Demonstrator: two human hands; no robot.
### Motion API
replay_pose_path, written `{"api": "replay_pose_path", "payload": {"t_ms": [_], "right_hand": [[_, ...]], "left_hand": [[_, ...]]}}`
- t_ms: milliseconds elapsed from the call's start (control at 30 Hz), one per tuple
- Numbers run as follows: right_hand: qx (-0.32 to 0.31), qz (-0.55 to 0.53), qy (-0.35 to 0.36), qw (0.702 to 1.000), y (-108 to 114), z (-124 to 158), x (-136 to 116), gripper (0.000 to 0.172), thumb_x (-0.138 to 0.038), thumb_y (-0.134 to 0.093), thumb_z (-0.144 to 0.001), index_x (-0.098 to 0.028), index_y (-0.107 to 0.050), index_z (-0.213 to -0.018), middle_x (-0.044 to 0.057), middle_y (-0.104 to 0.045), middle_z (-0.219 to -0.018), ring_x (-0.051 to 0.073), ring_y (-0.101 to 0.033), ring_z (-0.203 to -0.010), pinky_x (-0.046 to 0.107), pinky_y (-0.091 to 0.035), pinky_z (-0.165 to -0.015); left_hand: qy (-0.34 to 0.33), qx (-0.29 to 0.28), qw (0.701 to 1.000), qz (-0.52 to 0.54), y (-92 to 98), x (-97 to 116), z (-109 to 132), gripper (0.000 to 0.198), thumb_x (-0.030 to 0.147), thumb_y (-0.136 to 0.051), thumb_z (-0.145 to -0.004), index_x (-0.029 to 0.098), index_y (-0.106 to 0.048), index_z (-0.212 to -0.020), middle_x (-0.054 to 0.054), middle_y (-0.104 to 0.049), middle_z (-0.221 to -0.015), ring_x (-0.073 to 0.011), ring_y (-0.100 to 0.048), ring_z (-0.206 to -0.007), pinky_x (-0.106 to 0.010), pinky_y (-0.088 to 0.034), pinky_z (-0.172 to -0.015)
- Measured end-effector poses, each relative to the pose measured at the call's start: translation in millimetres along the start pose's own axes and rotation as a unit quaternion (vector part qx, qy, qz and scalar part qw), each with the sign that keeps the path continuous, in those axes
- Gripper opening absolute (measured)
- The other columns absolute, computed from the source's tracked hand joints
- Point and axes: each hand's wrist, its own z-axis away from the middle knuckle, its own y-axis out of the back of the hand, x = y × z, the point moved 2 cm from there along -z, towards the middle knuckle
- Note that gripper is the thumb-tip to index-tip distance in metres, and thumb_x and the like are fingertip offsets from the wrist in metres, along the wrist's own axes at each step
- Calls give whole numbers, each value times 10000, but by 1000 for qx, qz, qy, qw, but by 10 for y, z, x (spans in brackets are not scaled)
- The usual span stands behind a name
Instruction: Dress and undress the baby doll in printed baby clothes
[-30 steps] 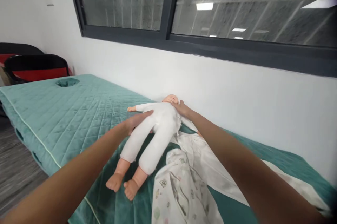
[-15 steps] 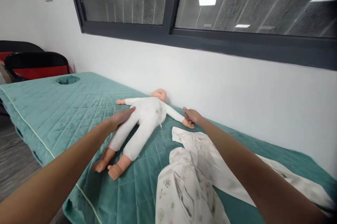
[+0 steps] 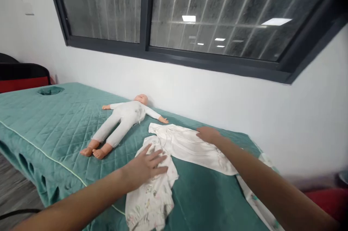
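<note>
While the left hand lies palm down on a printed cloth, its fingers are spread flat and released, pressing on the fabric rather than gripping it. That cloth is crumpled at the near edge of the bed, with its lower part hanging a little over the side. The right hand rests farther off and to the right, on top of a white garment. I cannot tell whether its fingers pinch the fabric or merely lie on it. The white garment is spread out across the middle of the bed, and its left end touches the far end of the printed cloth. A further strip of patterned fabric trails off to the near right under the right forearm.

To the left of both cloths a doll in a white suit lies on its back, arms out, head toward the far wall and bare feet toward the near edge. Its outstretched hand is just beside the white garment's corner. Both hands are clear of the doll. The bed wears a teal quilted cover with a round face hole at its far left end. A dark-framed window runs along the wall above, and a black and red chair stands at the far left.
</note>
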Motion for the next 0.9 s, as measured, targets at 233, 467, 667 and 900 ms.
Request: {"api": "replay_pose_path", "payload": {"t_ms": [233, 467, 667, 900], "right_hand": [[21, 4, 99, 995, 285, 639, -260, 368, -409, -351, -1006, -229, -662, -1088, 102, -703, -1006, 259, -645, -922, 319, -430, -748], [115, -46, 235, 964, 652, 1450, -431, 350, -399, -329, -1036, -265, -621, -1175, 38, -708, -1029, 193, -637, -924, 264, -402, -726], [122, -49, 263, 956, 951, 2348, -125, 327, -347, -386, -1022, -301, -579, -1282, 36, -705, -971, 175, -636, -831, 259, -371, -660], [33, -197, 63, 978, 862, 3219, 12, 571, -376, -441, -964, -226, -314, -1500, 133, -659, -1170, 283, -648, -956, 357, -440, -784]], "left_hand": [[-13, 4, 999, 32, 205, -32, -267, 216, 117, -590, -768, 214, -651, -951, -82, -592, -1317, -266, -518, -1229, -529, -268, -1128], [170, 192, 963, 83, 634, 440, -1058, 278, 34, -560, -696, 200, -654, -899, -95, -403, -1487, -298, -404, -1330, -514, -363, -1075], [27, 273, 962, 17, 695, 839, -1380, 222, 109, -532, -841, 215, -653, -995, -70, -661, -992, -195, -606, -931, -454, -409, -1028], [36, 442, 895, -52, 1031, 1087, -1171, 197, 78, -475, -855, 179, -593, -976, -98, -621, -1003, -181, -571, -852, -316, -453, -737]]}}
